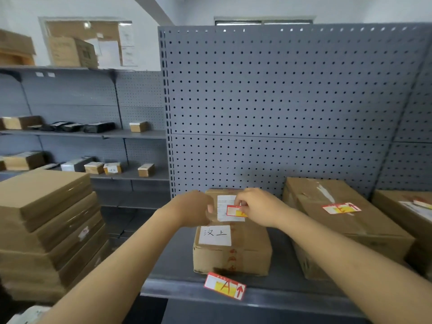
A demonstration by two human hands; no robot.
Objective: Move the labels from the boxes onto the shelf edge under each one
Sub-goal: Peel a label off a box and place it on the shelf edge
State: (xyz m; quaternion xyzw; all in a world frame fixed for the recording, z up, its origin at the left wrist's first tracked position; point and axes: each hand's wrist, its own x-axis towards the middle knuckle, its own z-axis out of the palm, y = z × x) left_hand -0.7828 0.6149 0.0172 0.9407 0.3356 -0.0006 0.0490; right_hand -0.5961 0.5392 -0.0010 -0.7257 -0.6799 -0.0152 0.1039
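Observation:
A cardboard box (233,251) stands on the grey shelf (177,274) in front of me. On its top lies a red, white and yellow label (233,211), and my right hand (257,206) pinches its right end. My left hand (194,208) rests on the box's left top edge, fingers curled. A second label marked "A" (225,286) sticks on the shelf edge (280,296) below the box. A larger box (346,228) to the right carries another label (341,208) on its top.
A third box (406,216) with a label stands at the far right. Stacked flat cartons (46,225) rise on the left. Behind the boxes stands a grey pegboard (280,101). Shelves with small parcels (112,168) run along the back left.

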